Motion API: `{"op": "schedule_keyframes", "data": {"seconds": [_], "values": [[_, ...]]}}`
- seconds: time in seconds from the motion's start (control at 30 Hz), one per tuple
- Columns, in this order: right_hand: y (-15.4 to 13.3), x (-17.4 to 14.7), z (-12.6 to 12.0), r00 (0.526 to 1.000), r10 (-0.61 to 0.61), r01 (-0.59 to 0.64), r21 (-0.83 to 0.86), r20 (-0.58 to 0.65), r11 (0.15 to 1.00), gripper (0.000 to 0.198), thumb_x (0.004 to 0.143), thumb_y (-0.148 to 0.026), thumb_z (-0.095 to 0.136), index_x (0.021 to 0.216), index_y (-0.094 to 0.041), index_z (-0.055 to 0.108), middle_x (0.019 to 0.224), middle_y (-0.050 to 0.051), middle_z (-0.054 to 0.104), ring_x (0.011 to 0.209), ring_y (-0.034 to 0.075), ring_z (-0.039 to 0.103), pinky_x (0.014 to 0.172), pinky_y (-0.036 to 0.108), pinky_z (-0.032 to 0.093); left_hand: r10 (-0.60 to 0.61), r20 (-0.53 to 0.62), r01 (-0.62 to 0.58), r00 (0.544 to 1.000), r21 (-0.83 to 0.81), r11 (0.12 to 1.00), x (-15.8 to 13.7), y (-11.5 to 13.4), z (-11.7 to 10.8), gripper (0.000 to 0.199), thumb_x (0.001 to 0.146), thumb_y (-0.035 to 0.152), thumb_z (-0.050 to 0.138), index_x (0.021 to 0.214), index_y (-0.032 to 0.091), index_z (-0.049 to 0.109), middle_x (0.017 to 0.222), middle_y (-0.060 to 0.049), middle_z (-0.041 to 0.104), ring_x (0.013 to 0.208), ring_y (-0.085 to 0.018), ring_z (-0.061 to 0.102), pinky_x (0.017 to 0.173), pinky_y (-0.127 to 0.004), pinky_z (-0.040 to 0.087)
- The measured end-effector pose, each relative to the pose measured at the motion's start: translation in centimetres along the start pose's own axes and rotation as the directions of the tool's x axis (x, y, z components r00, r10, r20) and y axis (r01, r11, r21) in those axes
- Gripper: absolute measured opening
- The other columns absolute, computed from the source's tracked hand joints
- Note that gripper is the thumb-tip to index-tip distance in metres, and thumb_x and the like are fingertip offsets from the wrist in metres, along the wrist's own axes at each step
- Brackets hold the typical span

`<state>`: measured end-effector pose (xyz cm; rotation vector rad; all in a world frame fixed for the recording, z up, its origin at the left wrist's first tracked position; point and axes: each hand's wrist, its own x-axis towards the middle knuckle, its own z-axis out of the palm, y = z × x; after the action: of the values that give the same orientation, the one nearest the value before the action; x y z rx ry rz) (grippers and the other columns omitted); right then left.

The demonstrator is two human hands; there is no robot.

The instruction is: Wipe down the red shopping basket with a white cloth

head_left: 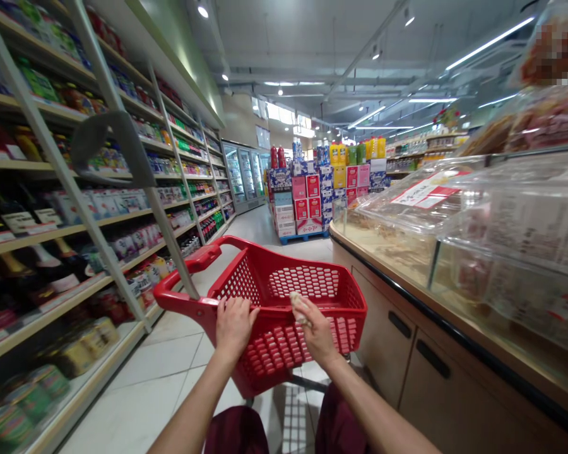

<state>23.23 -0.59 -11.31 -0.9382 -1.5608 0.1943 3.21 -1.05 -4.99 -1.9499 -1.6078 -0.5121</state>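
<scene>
A red plastic shopping cart (312, 252) stands side-on before me, its honeycomb-holed basket showing no goods. My left hand (235, 325) rests over the near rim by the handle end, fingers curled down on it. In my right hand (316, 328) is a crumpled whitish cloth (301, 306), pinched in the fingers at the near rim farther right. Part of the cloth is hidden by the fingers. A grey metal pole (170, 236) with a dark grey plastic piece (123, 148) rises from the cart's handle end.
Drink shelves (118, 208) line the left side. A wood-fronted counter (392, 340) with clear food packs (421, 189) runs close along the right. Stacked boxes (307, 205) on a blue pallet (303, 238) stand ahead, with glass-door fridges (246, 173) behind. White floor tiles (156, 366) lie below.
</scene>
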Motion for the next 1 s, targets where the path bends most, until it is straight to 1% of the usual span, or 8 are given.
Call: {"op": "schedule_keyframes", "data": {"seconds": [0.13,0.3,0.47,0.57,0.7,0.8,0.9,1.0], "values": [[2.9,0.6,-3.8,0.972,0.104,-0.142,-0.173,-0.211,0.975,0.029,0.078,-0.019,0.041,0.100,-0.017,0.060,0.126,0.010,0.046,0.115,0.020,0.044,0.095,0.038,0.037,0.000,-0.013,-0.001,1.000,-0.013,1.000,-0.5,0.2,-0.1,0.024,0.082,0.034,0.039,0.075,0.019,0.057,0.079,-0.005,0.060,0.082,-0.021,0.049,0.091,-0.041,0.029],[6.8,-1.0,-7.9,0.998,0.046,-0.020,-0.564,0.032,0.825,0.035,0.075,-0.022,0.042,0.105,-0.015,0.057,0.120,0.012,0.051,0.114,0.025,0.043,0.095,0.048,0.031,-0.022,-0.021,0.022,1.000,-0.038,0.999,-0.9,0.6,-0.2,0.023,0.081,0.033,0.041,0.077,0.019,0.058,0.081,-0.006,0.060,0.084,-0.022,0.049,0.092,-0.041,0.028],[5.0,-1.0,-5.2,0.990,0.069,0.023,-0.637,0.119,0.770,0.051,0.074,-0.029,0.052,0.123,-0.016,0.043,0.125,0.015,0.047,0.117,0.027,0.040,0.093,0.049,0.033,-0.034,-0.012,0.034,0.999,-0.006,0.999,-0.9,0.7,-0.4,0.022,0.081,0.033,0.041,0.078,0.018,0.058,0.080,-0.005,0.060,0.083,-0.022,0.050,0.092,-0.042,0.027],[6.2,-0.7,-7.3,0.966,0.050,0.116,-0.602,0.252,0.790,0.041,0.077,-0.018,0.045,0.116,-0.024,0.050,0.126,0.009,0.047,0.115,0.022,0.044,0.095,0.046,0.032,-0.025,-0.016,0.025,1.000,0.005,1.000,-0.9,0.5,-0.5,0.023,0.082,0.033,0.040,0.077,0.019,0.058,0.079,-0.005,0.060,0.083,-0.022,0.050,0.091,-0.042,0.028],[9.0,-1.6,-11.8,0.985,0.145,-0.060,-0.599,0.095,0.799,0.041,0.073,-0.012,0.040,0.109,-0.023,0.056,0.120,0.007,0.053,0.109,0.021,0.050,0.091,0.042,0.039,-0.024,-0.019,0.024,1.000,-0.014,1.000,-1.0,0.5,-0.5,0.024,0.082,0.033,0.039,0.077,0.019,0.058,0.079,-0.006,0.059,0.082,-0.022,0.049,0.090,-0.042,0.029],[7.5,-2.1,-9.7,0.986,0.165,-0.153,-0.511,-0.022,0.846,0.042,0.075,-0.013,0.038,0.112,-0.020,0.056,0.121,0.008,0.052,0.111,0.020,0.049,0.090,0.038,0.041,-0.034,-0.029,0.033,0.999,-0.026,0.999,-1.0,0.8,-0.5,0.023,0.081,0.032,0.039,0.076,0.019,0.058,0.079,-0.006,0.059,0.082,-0.022,0.048,0.091,-0.042,0.028],[4.5,-1.8,-4.9,0.988,0.022,0.041,-0.401,0.151,0.915,0.044,0.078,-0.011,0.034,0.117,-0.025,0.050,0.127,0.004,0.047,0.117,0.016,0.042,0.097,0.040,0.034,-0.035,-0.030,0.034,0.999,-0.028,0.999,-0.9,1.0,-0.6,0.022,0.081,0.032,0.040,0.075,0.020,0.058,0.079,-0.005,0.059,0.081,-0.021,0.048,0.090,-0.042,0.028],[4.5,-1.3,-4.5,0.978,0.009,0.087,-0.442,0.211,0.893,0.046,0.076,-0.009,0.036,0.117,-0.027,0.050,0.128,0.004,0.046,0.118,0.017,0.041,0.098,0.045,0.029,-0.029,-0.024,0.028,0.999,-0.030,0.999,-0.9,1.1,-0.7,0.023,0.082,0.032,0.039,0.075,0.020,0.058,0.079,-0.005,0.060,0.081,-0.021,0.049,0.089,-0.041,0.029]]}}
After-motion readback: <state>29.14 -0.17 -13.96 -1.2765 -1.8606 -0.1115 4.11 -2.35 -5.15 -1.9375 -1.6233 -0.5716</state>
